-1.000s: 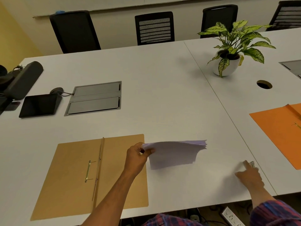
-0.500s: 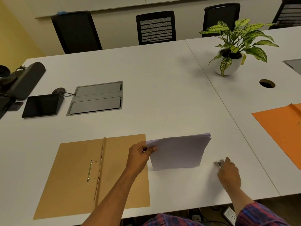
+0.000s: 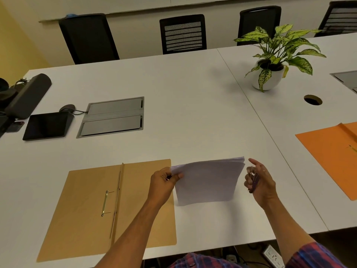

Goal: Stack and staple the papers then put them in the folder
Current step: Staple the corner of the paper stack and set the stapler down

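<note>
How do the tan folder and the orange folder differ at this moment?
The tan folder lies whole in view beside the left hand, which holds the paper stack; the orange folder sits past the right hand on the adjoining table section and is cut off by the frame edge. The tan one's brass fastener shows fully; the orange one's only in part. Both lie open and flat on the white table.

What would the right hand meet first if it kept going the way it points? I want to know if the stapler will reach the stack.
Probably the right edge of the papers, which the left hand holds. The right hand, with a small stapler, points left toward it, though depth is unclear.
</note>
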`<action>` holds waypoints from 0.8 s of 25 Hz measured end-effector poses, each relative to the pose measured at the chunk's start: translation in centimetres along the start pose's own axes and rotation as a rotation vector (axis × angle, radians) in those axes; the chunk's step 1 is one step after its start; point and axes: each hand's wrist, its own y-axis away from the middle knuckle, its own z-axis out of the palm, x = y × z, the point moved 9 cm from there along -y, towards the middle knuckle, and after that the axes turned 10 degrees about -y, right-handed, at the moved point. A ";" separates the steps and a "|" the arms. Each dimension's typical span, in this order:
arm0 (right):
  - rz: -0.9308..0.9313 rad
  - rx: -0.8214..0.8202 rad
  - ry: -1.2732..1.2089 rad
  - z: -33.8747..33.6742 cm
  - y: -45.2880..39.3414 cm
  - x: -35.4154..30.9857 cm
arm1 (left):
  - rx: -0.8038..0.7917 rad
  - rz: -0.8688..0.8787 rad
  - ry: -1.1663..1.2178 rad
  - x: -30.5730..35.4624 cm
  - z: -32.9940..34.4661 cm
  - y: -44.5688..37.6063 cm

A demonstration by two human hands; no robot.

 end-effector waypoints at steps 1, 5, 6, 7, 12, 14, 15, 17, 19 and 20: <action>-0.024 -0.059 0.106 0.8 0.0 -0.3 | 0.007 -0.010 0.011 -0.1 -0.1 0.0; 0.113 -0.221 0.548 2.8 1.0 1.8 | 0.025 -0.057 0.010 -0.4 0.3 0.1; 0.146 -0.234 0.651 3.1 1.3 2.5 | 0.019 -0.057 -0.012 -0.2 0.6 0.2; 0.156 -0.238 0.710 3.4 1.5 2.9 | 0.014 -0.050 -0.043 0.0 0.8 0.3; 0.065 -0.232 0.642 4.7 1.9 2.2 | 0.015 0.076 -0.140 2.4 -0.1 0.3; 0.062 -0.234 0.658 4.7 2.2 2.2 | 0.029 0.105 -0.111 3.0 -0.8 0.3; 0.063 -0.229 0.670 4.6 2.4 2.3 | 0.031 0.113 -0.091 3.2 -0.9 0.3; 0.063 -0.217 0.670 4.3 2.6 2.6 | 0.032 0.116 -0.063 3.4 -0.8 0.5; 0.077 -0.228 0.666 4.2 2.8 2.8 | 0.045 0.118 -0.042 3.5 -0.7 0.6; 0.086 -0.236 0.677 4.2 2.9 2.8 | 0.059 0.124 -0.038 3.5 -0.7 0.5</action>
